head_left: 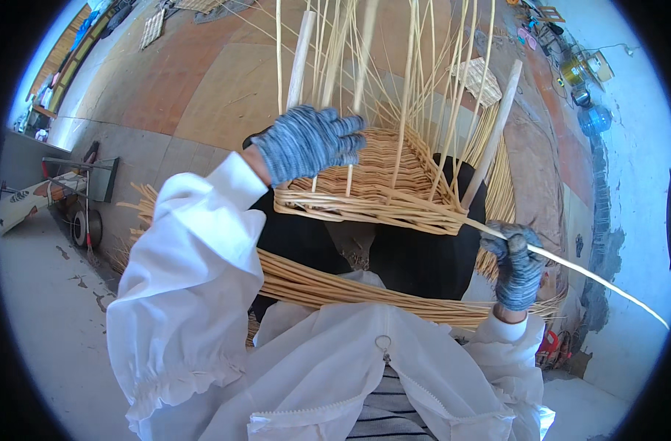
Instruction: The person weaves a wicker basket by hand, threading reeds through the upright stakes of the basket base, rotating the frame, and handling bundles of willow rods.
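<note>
A half-woven wicker basket point(365, 158) rests across my dark-trousered knees, with many thin upright willow rods and thicker pale stakes point(495, 132) rising from its sides. My left hand point(309, 145), in a grey-blue knit glove, lies over the basket's left side, its fingers stretched out toward the middle among the uprights. Off the basket's near right corner, my gloved right hand point(513, 263) is closed round a pale willow rod point(596, 279). That rod runs from the woven near edge through my fist, and its thin tip points out to the lower right.
A bundle of willow rods point(350, 291) lies across my lap, and another bundle point(502, 184) is on the floor to the right. A woven piece point(479, 81) lies beyond the basket. A wheeled metal cart point(85, 209) stands left; a blue water jug point(596, 120) sits by the right wall.
</note>
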A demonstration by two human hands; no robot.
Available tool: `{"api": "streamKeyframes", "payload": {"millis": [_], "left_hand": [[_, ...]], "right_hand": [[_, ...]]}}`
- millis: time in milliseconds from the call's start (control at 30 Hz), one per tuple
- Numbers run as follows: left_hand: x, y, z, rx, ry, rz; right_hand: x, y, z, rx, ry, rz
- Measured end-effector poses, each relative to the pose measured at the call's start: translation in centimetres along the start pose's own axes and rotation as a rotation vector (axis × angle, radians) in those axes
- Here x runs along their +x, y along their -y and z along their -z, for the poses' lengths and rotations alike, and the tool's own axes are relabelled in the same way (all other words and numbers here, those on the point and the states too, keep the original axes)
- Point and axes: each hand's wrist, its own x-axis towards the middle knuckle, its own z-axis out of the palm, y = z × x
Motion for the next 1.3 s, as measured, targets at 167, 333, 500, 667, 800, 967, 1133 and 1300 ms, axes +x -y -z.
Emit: {"api": "streamKeyframes", "payload": {"millis": [167, 333, 500, 667, 800, 967, 1133, 1300], "left_hand": [[-1.9, 0.2, 2.3, -0.053, 0.162, 0.168], [-0.6, 0.0, 1.1, -0.104, 0.161, 0.478], [0.8, -1.8, 1.4, -0.166, -0.078, 0.490], [3.4, -10.7, 2.6, -0.379, -0.516, 0.521], [6.0, -13.7, -2.2, -0.767, -0.024, 1.044], [5.6, -12.2, -5.4, -0.862, 0.187, 1.165], [4.2, -11.6, -3.3, -1.333, 0.028, 0.849], [4.9, -11.7, -2.8, -1.214, 0.126, 0.968]], "right_hand": [[1.1, -4.0, -3.3, 0.143, 0.060, -0.061], [2.7, -5.0, -3.7, 0.343, 0.257, -0.244], [3.4, -6.5, -2.3, 0.335, 0.451, -0.169], [3.6, -7.3, -2.2, 0.005, 0.409, -0.142], [3.4, -6.2, -2.0, 0.250, 0.439, -0.136], [3.2, -5.3, -0.2, 0.360, 0.137, -0.034], [4.1, -4.6, 1.4, 0.343, -0.046, -0.052], [7.7, 1.2, -2.0, -0.332, 0.076, 0.161]]}}
